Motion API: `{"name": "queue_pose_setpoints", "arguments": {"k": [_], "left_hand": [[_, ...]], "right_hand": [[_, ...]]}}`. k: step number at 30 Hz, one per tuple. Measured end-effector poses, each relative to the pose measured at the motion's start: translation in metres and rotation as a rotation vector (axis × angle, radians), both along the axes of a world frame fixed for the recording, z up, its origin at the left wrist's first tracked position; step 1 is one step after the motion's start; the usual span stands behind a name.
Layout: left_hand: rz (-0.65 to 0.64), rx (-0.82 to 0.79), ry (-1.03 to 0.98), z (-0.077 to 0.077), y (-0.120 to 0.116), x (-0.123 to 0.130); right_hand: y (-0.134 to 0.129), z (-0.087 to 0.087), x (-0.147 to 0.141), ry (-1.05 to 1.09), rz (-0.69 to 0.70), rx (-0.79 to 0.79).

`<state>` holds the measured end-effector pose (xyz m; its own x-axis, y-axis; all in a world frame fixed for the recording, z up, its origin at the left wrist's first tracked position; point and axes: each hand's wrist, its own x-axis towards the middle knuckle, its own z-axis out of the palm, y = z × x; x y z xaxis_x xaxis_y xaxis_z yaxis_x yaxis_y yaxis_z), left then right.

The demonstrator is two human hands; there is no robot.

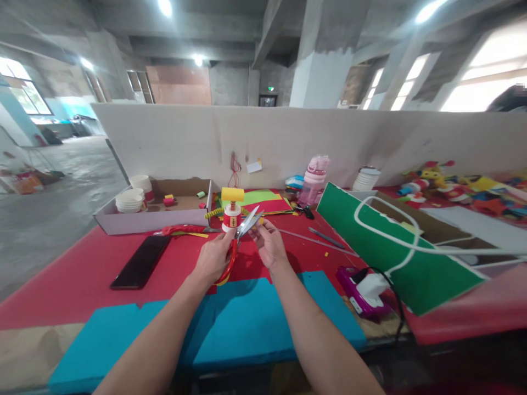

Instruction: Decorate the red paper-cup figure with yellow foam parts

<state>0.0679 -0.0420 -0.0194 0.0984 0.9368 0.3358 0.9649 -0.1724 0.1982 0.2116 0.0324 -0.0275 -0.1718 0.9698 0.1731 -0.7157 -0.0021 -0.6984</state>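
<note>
My left hand is closed around red-handled scissors, whose blades point up and to the right, slightly apart. Between the fingertips of my right hand is a small yellow paper piece, close to the blade tips; its shape is partly hidden by the fingers. Just beyond the scissors stands a paper-cup figure in white and red. It has a yellow roll on top of a coiled neck and folded yellow-green strips at its sides.
A blue pad lies under my forearms on the red tabletop. A phone and a box with cups are at left. Coloured sheets and a pink bottle stand behind. A purple power strip and green board occupy the right.
</note>
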Motion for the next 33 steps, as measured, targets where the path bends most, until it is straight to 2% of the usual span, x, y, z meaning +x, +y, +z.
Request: {"name": "queue_pose_setpoints", "arguments": {"k": [33], "left_hand": [[-0.015,-0.041,0.026,0.0095,-0.0052,0.0]], "right_hand": [[0.0029,0.0,0.008,-0.058,0.005,0.029]]}}
